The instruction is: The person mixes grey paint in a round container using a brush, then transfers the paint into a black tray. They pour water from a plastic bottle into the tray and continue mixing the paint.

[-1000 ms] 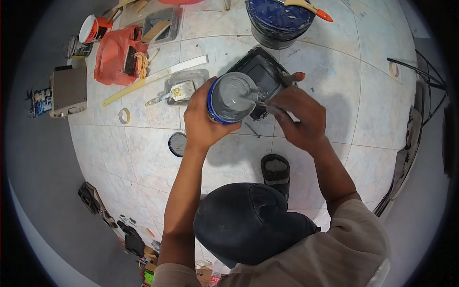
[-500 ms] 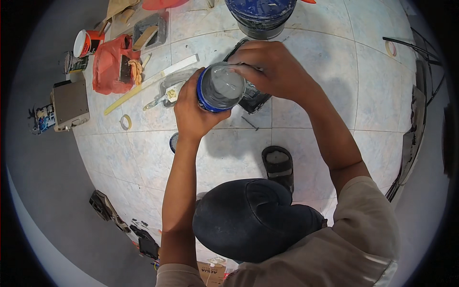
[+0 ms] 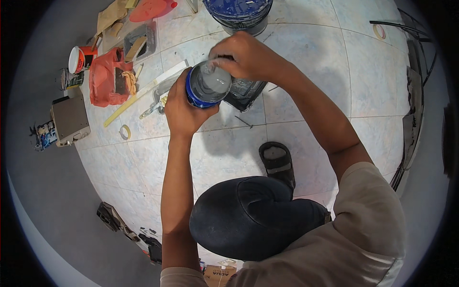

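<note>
- My left hand (image 3: 184, 107) is wrapped around a blue-rimmed can (image 3: 208, 86), holding it up over the tiled floor (image 3: 306, 71).
- My right hand (image 3: 244, 57) has its fingers pinched together at the can's far rim; I judge I'm working its top.
- The next move needs the left hand's grip steady, since the black tray (image 3: 246, 93) lies just below.

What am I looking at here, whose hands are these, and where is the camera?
A wide fisheye camera worn on a person's head looks down, so straight lines bend near the rim. No machine: two bare hands. The left hand grips a blue-sided can from the side; the right hand rests its fingers on the can's rim. Below lies a tiled floor with a dark tray, a big blue bucket, an orange plastic bag, a tape roll and a sandal.
</note>
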A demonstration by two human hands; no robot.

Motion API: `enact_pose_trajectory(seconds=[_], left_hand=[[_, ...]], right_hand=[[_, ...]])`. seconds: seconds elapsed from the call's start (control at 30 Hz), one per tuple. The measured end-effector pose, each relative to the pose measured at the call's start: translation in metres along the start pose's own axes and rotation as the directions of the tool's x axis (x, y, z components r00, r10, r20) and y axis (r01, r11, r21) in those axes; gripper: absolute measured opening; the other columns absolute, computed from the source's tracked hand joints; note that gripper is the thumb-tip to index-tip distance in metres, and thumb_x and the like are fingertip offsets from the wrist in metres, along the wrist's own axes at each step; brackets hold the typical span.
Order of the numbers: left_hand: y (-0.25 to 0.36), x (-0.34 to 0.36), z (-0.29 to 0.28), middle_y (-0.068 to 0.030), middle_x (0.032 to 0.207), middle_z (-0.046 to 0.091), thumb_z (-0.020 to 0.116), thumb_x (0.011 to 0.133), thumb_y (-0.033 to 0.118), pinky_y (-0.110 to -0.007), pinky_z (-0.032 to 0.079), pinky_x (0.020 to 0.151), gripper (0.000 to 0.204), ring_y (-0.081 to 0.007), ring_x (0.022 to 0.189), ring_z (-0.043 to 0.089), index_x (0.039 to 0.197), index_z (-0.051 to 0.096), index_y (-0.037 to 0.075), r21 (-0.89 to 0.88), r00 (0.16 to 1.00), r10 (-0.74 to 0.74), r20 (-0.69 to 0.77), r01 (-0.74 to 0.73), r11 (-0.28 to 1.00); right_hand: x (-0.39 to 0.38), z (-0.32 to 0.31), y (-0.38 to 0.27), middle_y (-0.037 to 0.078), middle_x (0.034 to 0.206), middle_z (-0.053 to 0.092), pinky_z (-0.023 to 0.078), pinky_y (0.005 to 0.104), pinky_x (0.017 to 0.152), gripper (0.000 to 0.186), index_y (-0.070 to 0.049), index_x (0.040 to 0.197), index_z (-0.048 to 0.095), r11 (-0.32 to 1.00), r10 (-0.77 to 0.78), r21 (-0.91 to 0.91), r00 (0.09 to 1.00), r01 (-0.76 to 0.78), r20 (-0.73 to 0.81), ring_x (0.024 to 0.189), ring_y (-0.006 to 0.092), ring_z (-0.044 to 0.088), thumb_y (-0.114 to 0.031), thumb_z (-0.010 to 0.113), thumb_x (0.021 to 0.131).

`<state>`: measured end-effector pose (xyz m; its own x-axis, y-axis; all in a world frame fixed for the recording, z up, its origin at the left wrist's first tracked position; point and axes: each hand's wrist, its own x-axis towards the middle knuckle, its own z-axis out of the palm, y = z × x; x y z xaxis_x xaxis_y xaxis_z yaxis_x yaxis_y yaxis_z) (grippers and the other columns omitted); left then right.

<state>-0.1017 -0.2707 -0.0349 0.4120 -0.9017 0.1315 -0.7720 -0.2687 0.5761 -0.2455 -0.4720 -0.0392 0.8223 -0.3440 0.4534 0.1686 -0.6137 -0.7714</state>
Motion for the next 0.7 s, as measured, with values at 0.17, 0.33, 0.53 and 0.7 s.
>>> enact_pose_trajectory(seconds=[0.17, 0.33, 0.53, 0.7], left_hand=[[-0.003, -0.001, -0.001, -0.0175, 0.127, 0.071, 0.097, 0.052, 0.025, -0.046, 0.058, 0.097, 0.101, -0.0392, 0.115, 0.069, 0.143, 0.057, 0.008, 0.021, 1.000, 0.002, 0.010, -0.002, 1.000], [0.000, -0.002, -0.002, -0.0193, 0.122, 0.074, 0.096, 0.058, 0.025, -0.041, 0.058, 0.096, 0.092, -0.0345, 0.112, 0.074, 0.139, 0.059, 0.003, 0.027, 0.999, 0.029, 0.020, -0.030, 0.999], [0.000, -0.001, -0.002, -0.0176, 0.126, 0.071, 0.097, 0.052, 0.024, -0.046, 0.057, 0.097, 0.101, -0.0395, 0.115, 0.069, 0.143, 0.057, 0.008, 0.051, 0.998, 0.031, 0.054, -0.034, 0.998], [0.006, 0.003, -0.002, -0.0168, 0.128, 0.071, 0.096, 0.051, 0.023, -0.046, 0.057, 0.099, 0.101, -0.0389, 0.118, 0.068, 0.143, 0.057, 0.009, 0.058, 0.997, 0.045, 0.069, -0.049, 0.997]], right_hand=[[0.005, 0.000, -0.005, 0.019, 0.078, 0.071, 0.055, 0.0446, 0.068, 0.014, -0.001, 0.086, 0.076, 1.000, 0.030, 0.002, 0.998, -0.030, -0.053, 0.072, 0.0395, 0.069, -0.015, 0.074, 0.086], [0.004, -0.002, -0.007, 0.021, 0.081, 0.072, 0.054, 0.0393, 0.067, 0.018, 0.002, 0.090, 0.077, 0.998, 0.059, 0.019, 0.991, -0.062, 0.119, 0.069, 0.0344, 0.069, -0.015, 0.073, 0.091], [-0.002, 0.006, 0.002, 0.020, 0.077, 0.070, 0.052, 0.0405, 0.066, 0.019, 0.002, 0.090, 0.077, 1.000, 0.021, -0.009, 0.995, -0.020, 0.097, 0.067, 0.0325, 0.068, -0.017, 0.072, 0.091], [-0.011, 0.002, 0.007, 0.021, 0.079, 0.071, 0.052, 0.0408, 0.066, 0.018, 0.000, 0.092, 0.078, 0.999, 0.029, -0.043, 0.996, -0.026, 0.086, 0.069, 0.0327, 0.069, -0.016, 0.071, 0.092]])
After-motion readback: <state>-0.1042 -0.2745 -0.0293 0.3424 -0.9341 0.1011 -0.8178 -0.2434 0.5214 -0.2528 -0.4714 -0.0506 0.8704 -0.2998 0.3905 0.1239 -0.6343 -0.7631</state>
